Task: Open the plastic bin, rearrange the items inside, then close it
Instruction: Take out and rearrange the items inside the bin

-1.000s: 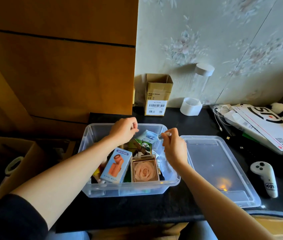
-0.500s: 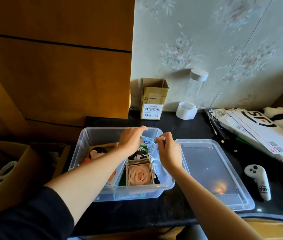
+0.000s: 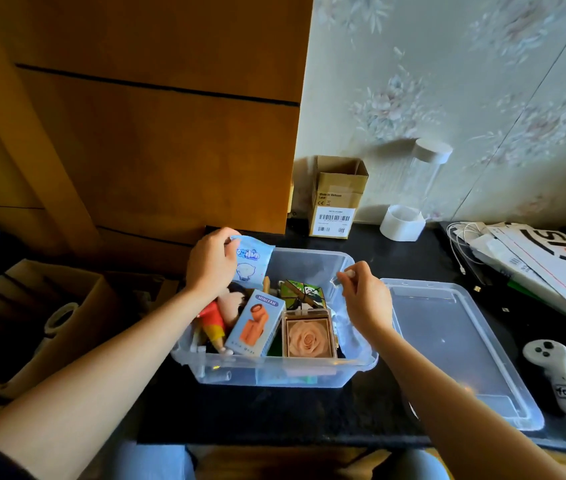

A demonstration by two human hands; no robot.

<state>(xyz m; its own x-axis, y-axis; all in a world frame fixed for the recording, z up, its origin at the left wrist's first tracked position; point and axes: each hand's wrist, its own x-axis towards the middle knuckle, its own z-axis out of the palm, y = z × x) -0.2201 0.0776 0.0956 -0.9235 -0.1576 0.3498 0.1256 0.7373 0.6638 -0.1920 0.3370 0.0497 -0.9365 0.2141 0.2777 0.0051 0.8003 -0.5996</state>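
Note:
The clear plastic bin (image 3: 274, 374) stands open on the black table, its lid (image 3: 454, 344) lying flat to its right. My left hand (image 3: 210, 263) grips a light blue packet (image 3: 252, 263) and holds it above the bin's back left corner. My right hand (image 3: 364, 296) pinches a small white object (image 3: 342, 277) over the bin's right side. Inside lie a blue mini fan box (image 3: 253, 327), a boxed peach rose (image 3: 307, 336), a green panda box (image 3: 304, 292) and a plush doll (image 3: 221, 315).
A cardboard box (image 3: 337, 199), a clear tall jar (image 3: 425, 181) and a white ring (image 3: 402, 228) stand by the wall. White cables (image 3: 461, 237) and flat packages (image 3: 548, 268) lie at right. A white controller (image 3: 558, 374) rests beyond the lid. An open carton (image 3: 49, 306) sits at left.
My left hand has lifted the light blue packet out of the bin's middle and moved it up and left. My right hand keeps pinching the small white object.

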